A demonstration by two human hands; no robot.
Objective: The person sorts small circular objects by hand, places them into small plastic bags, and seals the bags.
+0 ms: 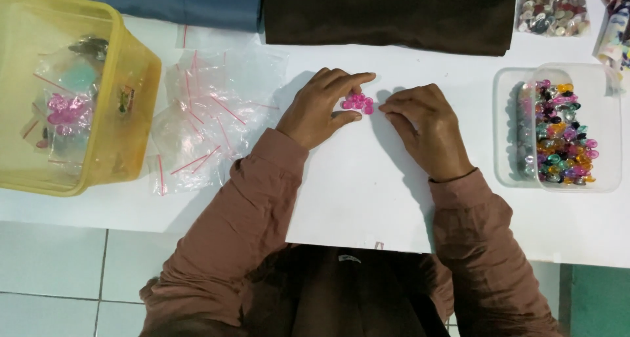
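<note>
pink beads (357,103) in small cluster on white tabletop (354,199), lying between both hands. head view: left hand (323,107) curls round cluster, thumb below, fingers above, grip loosely cupped, beads touching. right hand (423,128) just beside, fingertips bent down at cluster's right edge, holding nothing. cluster's long axis runs left-right; left hand nearer.
</note>
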